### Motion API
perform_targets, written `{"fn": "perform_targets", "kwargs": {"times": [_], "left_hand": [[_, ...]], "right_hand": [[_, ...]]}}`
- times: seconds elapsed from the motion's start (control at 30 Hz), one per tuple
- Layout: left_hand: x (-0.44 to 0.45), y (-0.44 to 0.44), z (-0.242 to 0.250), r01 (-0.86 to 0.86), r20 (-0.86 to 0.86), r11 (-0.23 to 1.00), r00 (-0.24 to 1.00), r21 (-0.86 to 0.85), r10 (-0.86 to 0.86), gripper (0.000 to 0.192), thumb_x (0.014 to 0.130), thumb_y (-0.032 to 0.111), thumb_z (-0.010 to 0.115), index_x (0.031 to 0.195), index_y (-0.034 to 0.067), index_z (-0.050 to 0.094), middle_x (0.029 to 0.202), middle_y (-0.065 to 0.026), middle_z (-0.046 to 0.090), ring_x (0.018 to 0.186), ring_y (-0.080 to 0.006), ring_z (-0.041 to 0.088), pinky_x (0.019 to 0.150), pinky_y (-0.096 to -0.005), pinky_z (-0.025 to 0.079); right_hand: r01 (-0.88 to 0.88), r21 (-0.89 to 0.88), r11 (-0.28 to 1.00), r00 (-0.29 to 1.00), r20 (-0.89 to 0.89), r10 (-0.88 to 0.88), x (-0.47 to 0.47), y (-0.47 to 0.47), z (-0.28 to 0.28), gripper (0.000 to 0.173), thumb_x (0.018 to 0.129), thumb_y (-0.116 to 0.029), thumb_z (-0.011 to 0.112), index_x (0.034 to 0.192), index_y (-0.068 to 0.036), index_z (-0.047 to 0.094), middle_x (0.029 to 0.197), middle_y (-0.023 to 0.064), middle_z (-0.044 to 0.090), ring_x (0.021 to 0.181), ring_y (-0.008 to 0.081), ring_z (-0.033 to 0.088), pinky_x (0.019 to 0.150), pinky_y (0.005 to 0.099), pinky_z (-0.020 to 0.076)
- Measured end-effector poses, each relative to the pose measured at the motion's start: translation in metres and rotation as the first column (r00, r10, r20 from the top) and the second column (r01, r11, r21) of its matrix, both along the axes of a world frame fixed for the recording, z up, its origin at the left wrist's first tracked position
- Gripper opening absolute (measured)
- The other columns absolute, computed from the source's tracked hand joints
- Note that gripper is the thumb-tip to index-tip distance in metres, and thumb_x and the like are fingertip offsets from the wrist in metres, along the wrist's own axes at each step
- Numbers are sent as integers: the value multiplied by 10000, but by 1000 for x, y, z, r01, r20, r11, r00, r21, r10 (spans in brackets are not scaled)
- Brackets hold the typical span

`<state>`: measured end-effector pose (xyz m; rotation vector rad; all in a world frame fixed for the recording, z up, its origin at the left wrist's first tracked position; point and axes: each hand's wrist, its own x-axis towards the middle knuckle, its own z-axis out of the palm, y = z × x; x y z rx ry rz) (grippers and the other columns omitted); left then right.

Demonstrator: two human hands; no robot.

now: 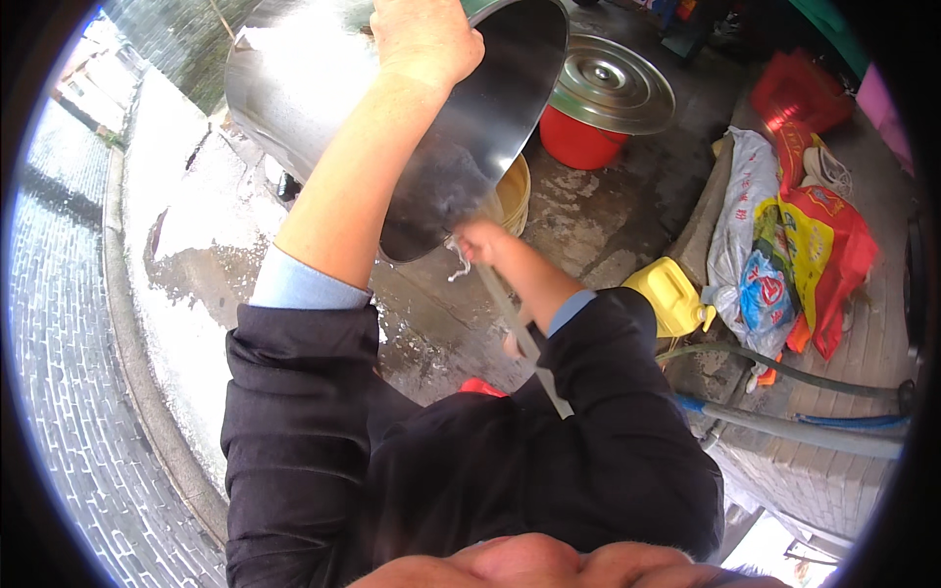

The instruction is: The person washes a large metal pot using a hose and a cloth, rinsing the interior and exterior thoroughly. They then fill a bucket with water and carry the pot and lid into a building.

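A large stainless steel pot (309, 81) is tilted on its side, its dark open mouth facing right and toward me. My left hand (426, 37) grips its upper rim. Low at the mouth, my right hand (481, 241) is blurred and closed around a long, flat, pale stick (526, 345) that slants down toward my body. White strands (462, 268) hang beside those fingers; what they belong to cannot be told. Inside the pot near my right hand is a greyish blur. Partly hidden behind the rim stands a yellowish tub (517, 192).
A red bucket (584, 141) with a metal lid (616, 84) stands beyond the pot. At right are a yellow plastic jug (667, 298), printed sacks (742, 220), a red basket (798, 92) and a hose (794, 375). The concrete floor (434, 316) looks wet and stained.
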<state>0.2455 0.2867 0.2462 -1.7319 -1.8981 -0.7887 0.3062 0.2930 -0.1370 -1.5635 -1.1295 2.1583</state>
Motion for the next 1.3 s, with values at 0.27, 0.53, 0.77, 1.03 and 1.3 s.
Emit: {"fn": "perform_targets", "kwargs": {"times": [0.27, 0.53, 0.77, 1.03, 1.3], "left_hand": [[-4, -5, -17, -17, 24, 993, 1000, 120, 14, 501, 648, 106, 697, 1082, -34, 490, 991, -226, 525, 979, -403, 525, 864, -481, 442], [-17, 4, -23, 66, -50, 987, 997, 150, -59, 557, 620, 53, 643, 1130, -74, 458, 989, -287, 508, 957, -469, 497, 848, -498, 423], [-6, -1, -24, 30, -74, 988, 997, 152, -19, 698, 630, 68, 660, 1268, -93, 425, 1127, -304, 513, 1061, -457, 500, 938, -465, 418], [-10, 4, -20, -31, -103, 994, 994, 104, 42, 686, 633, 74, 641, 1280, -34, 441, 1165, -282, 507, 1132, -447, 461, 1001, -467, 371], [-1, -4, -17, -91, -102, 993, 990, 75, 99, 653, 636, 72, 626, 1265, 17, 458, 1168, -250, 512, 1139, -439, 458, 981, -472, 383]], "right_hand": [[-125, 913, 388, 937, 237, -256, 31, 57, 152, 383, 932, -349, 477, 1067, -1, 560, 971, 310, 626, 954, 437, 618, 821, 463, 495], [-194, 752, 630, 868, -169, 468, 9, 20, 266, 338, 951, -370, 521, 1200, -156, 600, 687, 5, 525, 530, 109, 463, 476, 257, 437], [-531, 739, 415, 645, 35, 763, -44, -3, 208, 294, 949, -357, 472, 1136, -177, 612, 598, 21, 500, 483, 114, 460, 441, 290, 414], [-902, 412, -131, 314, 833, 456, -29, 13, 44, 246, 858, -168, 551, 1044, -84, 687, 1034, 142, 678, 984, 295, 646, 811, 417, 525], [-545, 760, 354, 774, 293, 561, -30, -35, 93, 389, 946, -365, 454, 1049, -30, 623, 1030, 235, 633, 979, 400, 607, 839, 454, 483]]}}
